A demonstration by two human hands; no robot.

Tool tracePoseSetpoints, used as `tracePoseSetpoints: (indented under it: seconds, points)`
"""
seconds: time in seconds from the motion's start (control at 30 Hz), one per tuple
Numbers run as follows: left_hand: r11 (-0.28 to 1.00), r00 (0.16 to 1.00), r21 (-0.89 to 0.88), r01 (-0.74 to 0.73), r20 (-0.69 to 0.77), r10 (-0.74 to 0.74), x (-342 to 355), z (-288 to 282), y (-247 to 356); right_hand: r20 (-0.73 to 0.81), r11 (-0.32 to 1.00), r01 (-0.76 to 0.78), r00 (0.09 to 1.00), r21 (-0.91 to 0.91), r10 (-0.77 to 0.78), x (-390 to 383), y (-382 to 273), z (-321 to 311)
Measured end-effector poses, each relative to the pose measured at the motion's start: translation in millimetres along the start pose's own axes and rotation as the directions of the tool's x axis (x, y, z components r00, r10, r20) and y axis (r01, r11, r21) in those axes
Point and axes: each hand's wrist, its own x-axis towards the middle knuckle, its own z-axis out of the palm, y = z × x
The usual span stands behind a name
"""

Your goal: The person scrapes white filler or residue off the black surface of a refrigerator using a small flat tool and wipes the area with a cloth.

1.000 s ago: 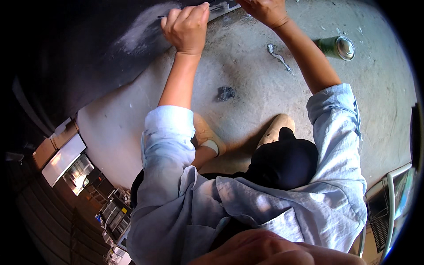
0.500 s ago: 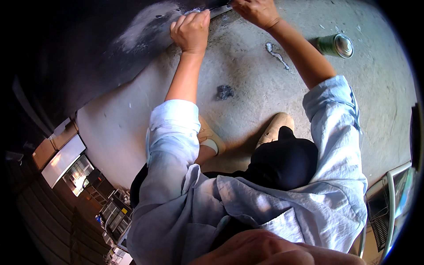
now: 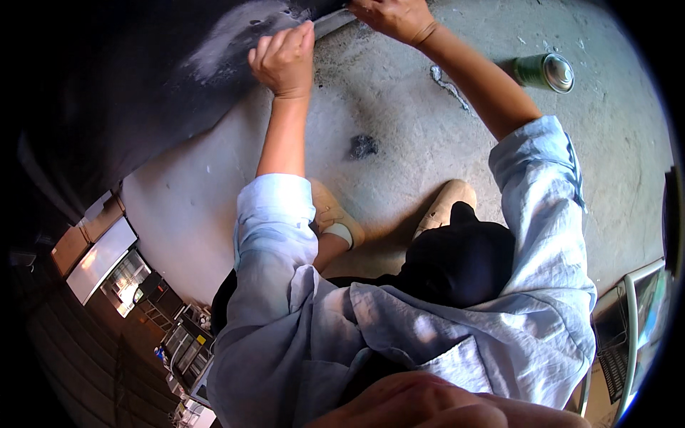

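Head view: the person crouches on a bare concrete floor and reaches both arms forward to a dark panel that fills the upper left of the picture. The left hand is curled into a loose fist, fingers pressed together, at the edge of a grey, scuffed patch on that panel; whether it pinches anything, such as a piece of abrasive, cannot be told from here. Just to its right, the right hand lies palm-down with its fingers closed over a long, flat grey strip that runs between the 2 hands along the panel's lower edge.

Judged from this, the step in hand is rubbing or scraping the dull patch while the right hand steadies the strip. The next move seems to call for firm, even pressure from the left grip along the patch, with the right grip holding the strip flat so it does not slip.

Well right of the right hand a green spray can lies on its side. Below the hands lie a small dark lump and a pale twisted scrap, both apart from them.
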Motion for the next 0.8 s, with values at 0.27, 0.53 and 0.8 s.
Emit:
tracePoseSetpoints:
  seconds: [0.27, 0.53, 0.8]
  points:
    - [0.993, 0.995, -0.087, -0.080, 0.056, 0.085, -6.1, 15.5, -2.8, 0.109, 0.998, 0.057, 0.993, -0.019, -0.055, -11.7, 6.4, 5.0]
    - [0.994, 0.998, -0.101, -0.046, 0.044, 0.051, -7.9, 26.1, 9.8, 0.098, 0.997, 0.025, 0.995, -0.075, -0.018, -16.8, 10.5, -2.2]
    - [0.993, 0.997, -0.113, -0.037, -0.074, 0.029, 4.3, 25.6, 25.8, 0.080, 0.993, -0.011, 0.997, -0.121, 0.021, -23.1, 18.9, -10.3]
